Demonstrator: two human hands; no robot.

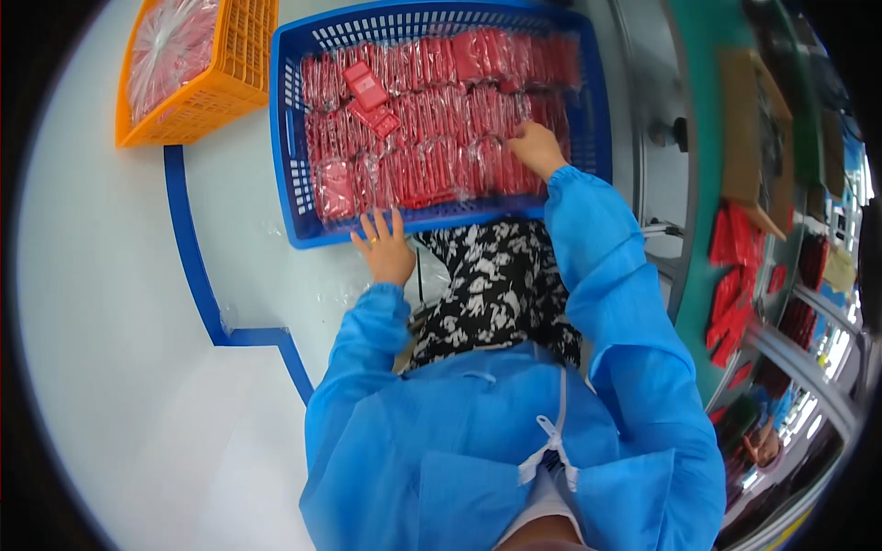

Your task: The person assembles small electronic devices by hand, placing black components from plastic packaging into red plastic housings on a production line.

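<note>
A blue plastic basket point(283, 147) holds rows of flat red pieces point(423, 170), each in a clear plastic bag, standing on edge. Two red pieces point(366, 87) lie loose on top at the left. My right hand point(537, 149) reaches in over the right side, its thumb and fingers pinched at the top of a bagged red piece in the nearer rows; the fingertips are partly hidden. At the near rim on the left, my left hand point(388, 253) rests with its fingers spread, holding nothing.
An orange crate point(197, 110) with a clear bag of red pieces stands at the far left. Blue tape point(184, 230) marks the pale floor. On the right, a green-topped bench point(703, 248) carries red pieces point(735, 285) and a cardboard box point(755, 138). Another person point(764, 445) is at the far right.
</note>
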